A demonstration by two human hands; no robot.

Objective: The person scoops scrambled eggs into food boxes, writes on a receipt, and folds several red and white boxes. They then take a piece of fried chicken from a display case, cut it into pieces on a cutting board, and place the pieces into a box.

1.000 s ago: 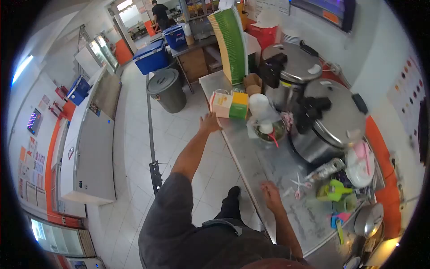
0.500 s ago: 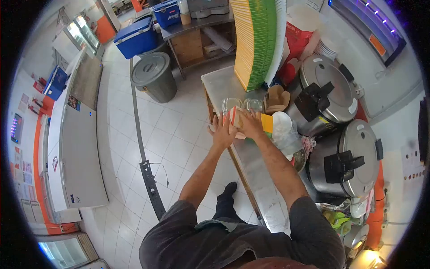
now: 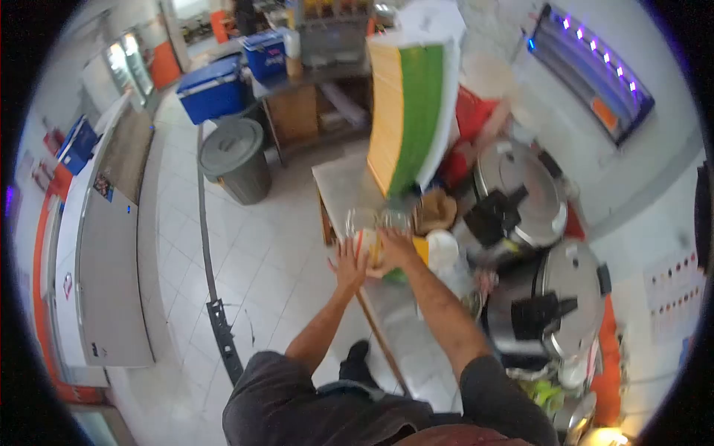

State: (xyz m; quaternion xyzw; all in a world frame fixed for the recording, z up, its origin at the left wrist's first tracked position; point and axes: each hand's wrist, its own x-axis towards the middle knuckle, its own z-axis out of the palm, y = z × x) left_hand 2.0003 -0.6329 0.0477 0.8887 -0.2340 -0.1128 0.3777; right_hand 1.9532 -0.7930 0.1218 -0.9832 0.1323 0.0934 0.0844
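Observation:
A small red, white and yellow carton (image 3: 367, 247) sits at the left edge of the metal table (image 3: 338, 178). My left hand (image 3: 348, 262) lies against its left side with the fingers spread. On the carton's right side is my right hand (image 3: 394, 250), its fingers bent around it and blurred. Just beyond the carton are clear plastic containers (image 3: 396, 220). A brown paper tray (image 3: 435, 209) and a white round lid or bowl (image 3: 443, 250) are to the right, beside a yellow piece (image 3: 422, 250).
Tall stacked yellow and green trays (image 3: 405, 111) stand behind the containers. Two large steel cookers (image 3: 520, 186) line the right side. A grey lidded bin (image 3: 236, 156) and blue coolers (image 3: 212, 89) are at the back left. A white freezer (image 3: 111, 282) is far left.
The view has tilted upward, so the scene sits lower in the frame and slightly left. Both hands remain at the carton; the left hand's fingers look more spread.

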